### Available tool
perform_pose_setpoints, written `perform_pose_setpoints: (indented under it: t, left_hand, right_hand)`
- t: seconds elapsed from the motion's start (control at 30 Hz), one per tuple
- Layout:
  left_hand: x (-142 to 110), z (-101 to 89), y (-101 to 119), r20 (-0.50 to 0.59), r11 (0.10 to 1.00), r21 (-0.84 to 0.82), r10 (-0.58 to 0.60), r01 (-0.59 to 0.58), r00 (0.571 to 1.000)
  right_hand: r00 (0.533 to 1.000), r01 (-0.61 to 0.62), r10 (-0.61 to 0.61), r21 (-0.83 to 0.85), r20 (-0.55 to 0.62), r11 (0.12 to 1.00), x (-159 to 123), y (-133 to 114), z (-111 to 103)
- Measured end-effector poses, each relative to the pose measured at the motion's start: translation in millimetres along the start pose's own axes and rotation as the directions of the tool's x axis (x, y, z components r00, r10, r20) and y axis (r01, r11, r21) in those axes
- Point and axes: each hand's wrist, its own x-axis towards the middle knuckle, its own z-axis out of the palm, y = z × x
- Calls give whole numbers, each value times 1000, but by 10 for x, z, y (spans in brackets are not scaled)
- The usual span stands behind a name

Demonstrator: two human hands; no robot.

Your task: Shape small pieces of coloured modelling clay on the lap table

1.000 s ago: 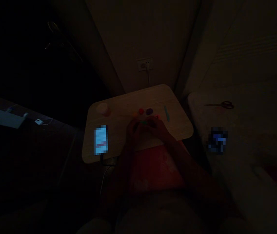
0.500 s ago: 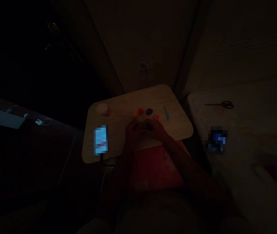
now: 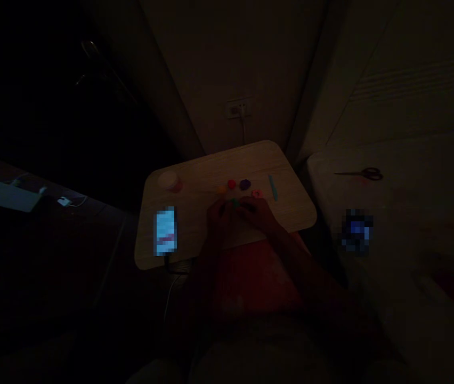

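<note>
Green piece [image 3: 235, 202] is sitting between left hand [image 3: 217, 215] and right hand [image 3: 258, 213], over the table [image 3: 194, 221]; fingers are curling narrowly, but whether they are gripping, I cannot tell. Pinching too hard could be squashing it.

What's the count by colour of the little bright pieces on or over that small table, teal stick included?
Red piece: 1
Orange piece: 1
Purple piece: 1
Pink ring: 1
Green piece, partly hidden by fingers: 1
Teal stick: 1
Total visible: 6
</note>
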Motion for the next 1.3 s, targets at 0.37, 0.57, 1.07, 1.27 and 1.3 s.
perform_pose_setpoints:
  t: [0.37,0.57,1.07,1.27,1.3]
  left_hand:
    - [-22,-52,95,147,991,-83,114,-102,983]
    - [-16,-68,51,224,990,-102,122,-101,967]
    - [-13,-67,84,189,996,-46,84,-76,978]
    - [0,-91,80,189,996,-28,90,-86,978]
    - [1,-96,78,202,996,-24,91,-88,975]
  right_hand:
    - [995,-90,94,114,-30,989,28,8,-3]
    - [994,-106,103,166,29,980,25,-4,-32]
    - [994,-67,65,-18,-87,998,16,-43,16]
    - [998,-50,50,2,-32,999,5,-85,3]
    - [998,-52,52,-5,-29,999,6,-89,3]
